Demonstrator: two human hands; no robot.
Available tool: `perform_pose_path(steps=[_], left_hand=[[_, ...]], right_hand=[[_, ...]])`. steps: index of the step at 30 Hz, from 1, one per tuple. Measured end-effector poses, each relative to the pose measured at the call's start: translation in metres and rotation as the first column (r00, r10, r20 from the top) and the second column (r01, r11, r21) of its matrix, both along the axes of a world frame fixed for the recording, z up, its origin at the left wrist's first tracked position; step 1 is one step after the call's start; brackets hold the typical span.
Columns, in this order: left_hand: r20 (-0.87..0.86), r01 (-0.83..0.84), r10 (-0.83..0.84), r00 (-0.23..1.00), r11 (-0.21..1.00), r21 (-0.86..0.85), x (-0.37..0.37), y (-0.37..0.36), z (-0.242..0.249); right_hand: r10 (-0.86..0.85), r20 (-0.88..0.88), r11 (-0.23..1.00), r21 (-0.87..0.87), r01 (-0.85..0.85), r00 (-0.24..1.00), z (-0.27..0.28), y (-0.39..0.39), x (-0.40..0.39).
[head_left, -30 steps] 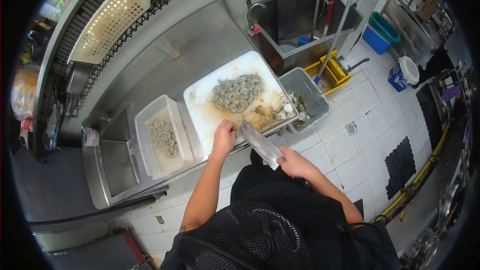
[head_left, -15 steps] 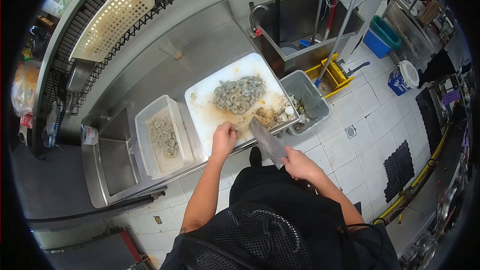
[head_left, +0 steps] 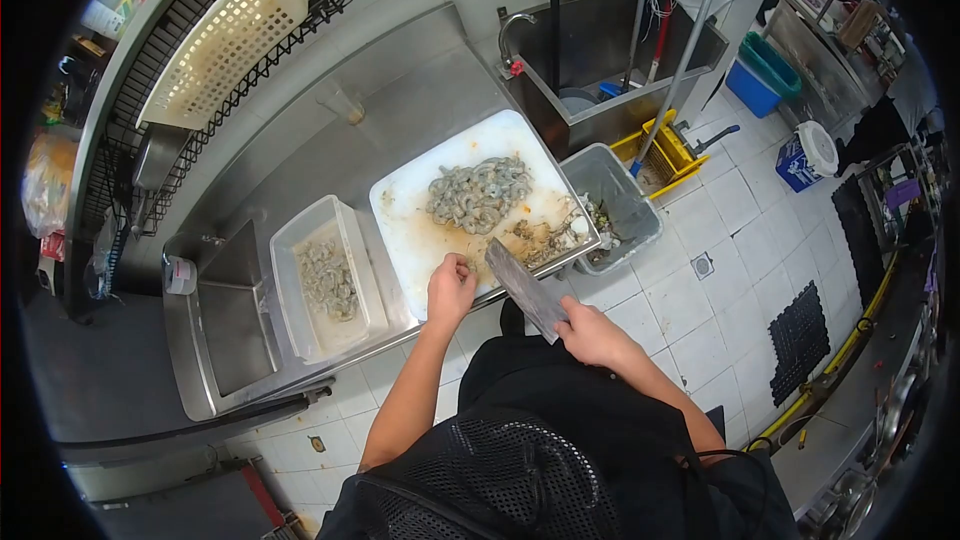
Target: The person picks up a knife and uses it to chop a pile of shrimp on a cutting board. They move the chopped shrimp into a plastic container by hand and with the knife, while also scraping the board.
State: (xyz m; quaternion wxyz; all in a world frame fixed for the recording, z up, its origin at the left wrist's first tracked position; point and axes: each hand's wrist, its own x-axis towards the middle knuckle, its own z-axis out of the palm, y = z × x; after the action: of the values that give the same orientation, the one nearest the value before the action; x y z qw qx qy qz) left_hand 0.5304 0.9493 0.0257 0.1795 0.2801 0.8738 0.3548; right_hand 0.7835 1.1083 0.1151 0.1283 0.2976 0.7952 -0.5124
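**Head view: cleaver over the near edge of a shrimp-covered board**

Head camera looks down on a steel counter [head_left: 300, 180] with a white cutting board [head_left: 415, 225] lying on it. The right hand [head_left: 592, 333] is clenched around the handle of a cleaver [head_left: 524, 289], whose broad blade slants up and to the left, its tip over the near edge of the board. The left hand [head_left: 451, 289] rests at the same near edge, just beside the blade's tip, with its fingers [head_left: 456, 264] curled inward; whether they pinch anything cannot be told.

On the board, a heap of grey raw shrimp [head_left: 478, 193] sits toward the far side, well apart from both hands. A smaller scatter of shells and scraps [head_left: 545, 234] lies at the board's right near corner, close to the cleaver's blade. Orange-brown stains mark the board between the 2 piles.

Left of the board, touching or just beside it, stands a clear plastic tub [head_left: 285, 250] holding more shrimp [head_left: 326, 279]. Right of the board, below the counter's end, a grey bin [head_left: 640, 210] stands on the tiled floor [head_left: 720, 280] with scraps inside. Behind it is a deep steel sink [head_left: 590, 120] with a tap, and a yellow mop bucket [head_left: 668, 145] stands just beside the bin. A wire rack [head_left: 200, 90] with a perforated tray hangs at the upper left.
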Motion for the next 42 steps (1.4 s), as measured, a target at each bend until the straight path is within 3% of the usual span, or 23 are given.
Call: perform_pose_path(steps=[5,10,16,21,24,32,37,42], left_hand=[[-0.117,0.029,-0.027,0.993,1.000,0.008,-0.001,-0.001,-0.013],[-0.176,0.037,-0.035,0.984,0.999,0.009,0.000,-0.007,-0.014],[-0.218,0.043,-0.034,0.975,0.998,0.035,-0.002,-0.010,-0.021],[-0.020,-0.149,0.152,0.988,0.982,0.113,0.013,-0.004,-0.013],[0.012,-0.162,0.161,0.987,0.982,0.100,0.013,-0.003,-0.019],[0.015,-0.156,0.155,0.988,0.981,0.118,0.016,0.003,-0.027],[-0.004,-0.163,0.164,0.986,0.981,0.102,0.018,0.007,-0.022],[-0.095,-0.113,0.120,0.988,0.991,0.069,0.015,0.001,-0.031]], right_hand=[[0.039,-0.106,0.985,0.169,-0.020,0.994,-0.009,-0.002,-0.029],[0.176,0.003,0.941,0.292,-0.170,0.984,-0.006,0.002,-0.060],[0.119,0.077,0.902,0.409,-0.141,0.990,0.017,0.020,-0.048],[0.102,-0.005,0.936,0.339,-0.094,0.995,0.021,0.009,-0.028],[0.085,-0.032,0.968,0.240,-0.075,0.996,0.002,-0.002,-0.015],[0.084,0.014,0.984,0.158,-0.085,0.996,-0.002,-0.008,-0.009],[0.061,0.020,0.959,0.277,-0.064,0.998,0.000,0.009,-0.007],[0.125,0.012,0.955,0.271,-0.124,0.992,0.007,0.008,-0.017]])
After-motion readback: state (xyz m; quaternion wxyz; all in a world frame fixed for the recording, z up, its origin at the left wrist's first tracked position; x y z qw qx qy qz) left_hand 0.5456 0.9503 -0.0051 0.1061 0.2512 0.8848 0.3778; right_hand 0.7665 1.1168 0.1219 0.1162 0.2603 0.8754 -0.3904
